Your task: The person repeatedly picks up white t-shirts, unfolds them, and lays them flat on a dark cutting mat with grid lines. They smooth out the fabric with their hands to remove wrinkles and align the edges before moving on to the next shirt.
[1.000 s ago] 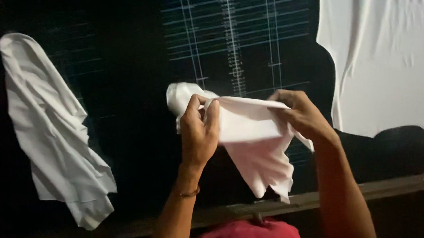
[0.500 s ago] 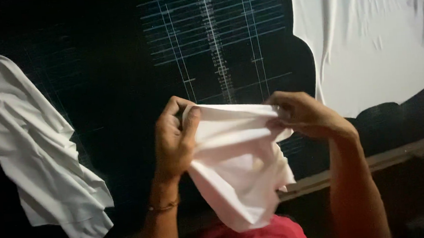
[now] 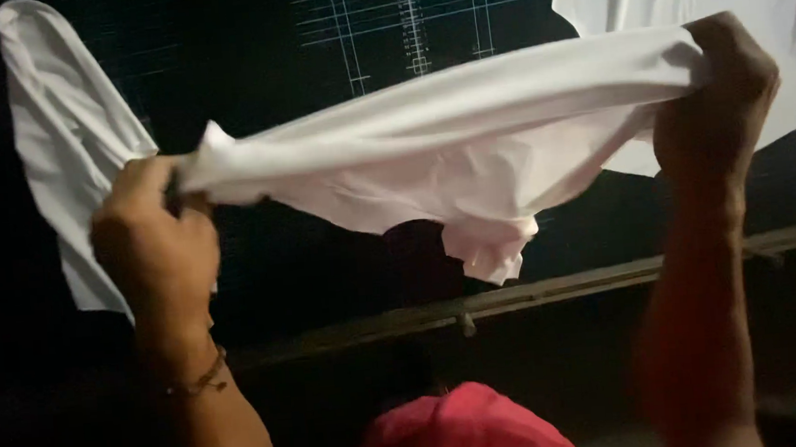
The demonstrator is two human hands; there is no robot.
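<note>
Dark gridded board (image 3: 422, 26) behind, white garments (image 3: 66, 153) hanging either side, while my left hand (image 3: 152, 241) and right hand (image 3: 716, 99) clench a stretched white cloth (image 3: 449, 145).

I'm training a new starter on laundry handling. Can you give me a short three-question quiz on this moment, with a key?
1. True or false: the white cloth is pulled out between the left hand and the right hand.
2. Which hand is higher in the picture? A) left B) right C) level
3. Fill in: below the cloth, at the bottom edge, sits a ____ coloured object.

Key
1. True: each hand grips one end, and the middle sags down.
2. B: the right hand is clearly higher.
3. Red. Two other white cloths, one at left and one at upper right, lie on the dark surface.
</note>
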